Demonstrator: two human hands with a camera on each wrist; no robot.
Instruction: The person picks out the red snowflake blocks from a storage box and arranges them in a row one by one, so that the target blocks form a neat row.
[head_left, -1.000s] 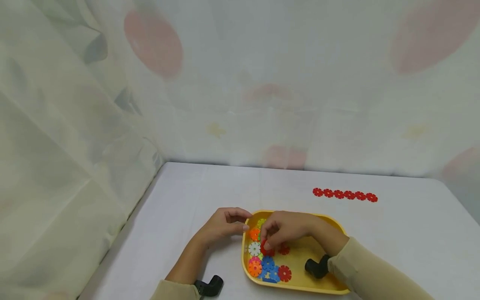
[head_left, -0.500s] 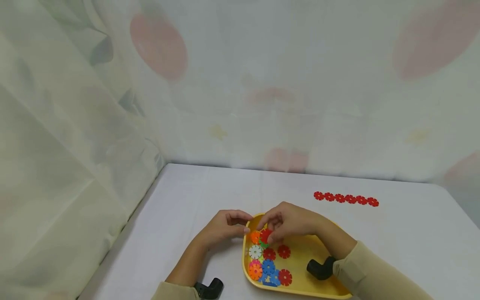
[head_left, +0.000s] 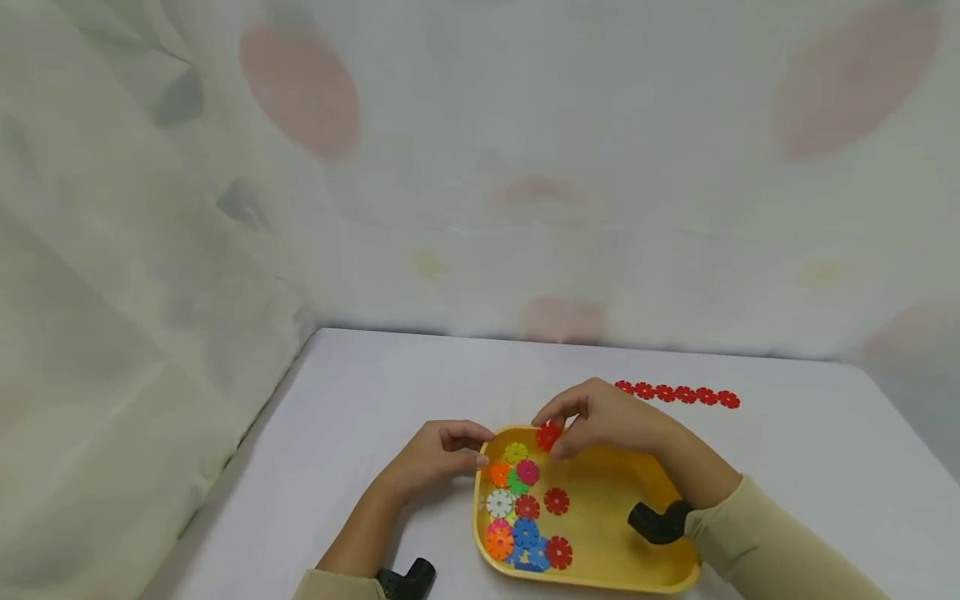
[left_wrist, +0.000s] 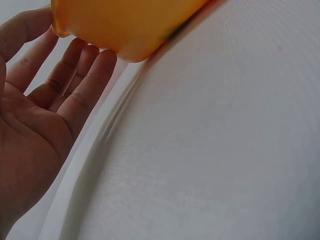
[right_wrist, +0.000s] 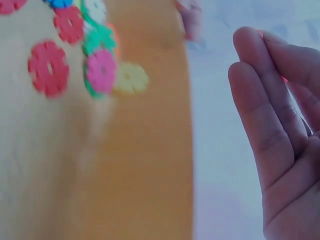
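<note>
Red disc: pinched between my right hand's thumb and fingertips, held above the far rim of the yellow tray. My left hand rests against the tray's left edge, fingers curled on its outer wall. Loose coloured discs lie inside the tray at left. A red chain lies on the table, well beyond the tray.

A row of red discs lies on the white counter at centre right; a patterned curtain fills the upper frame.
</note>
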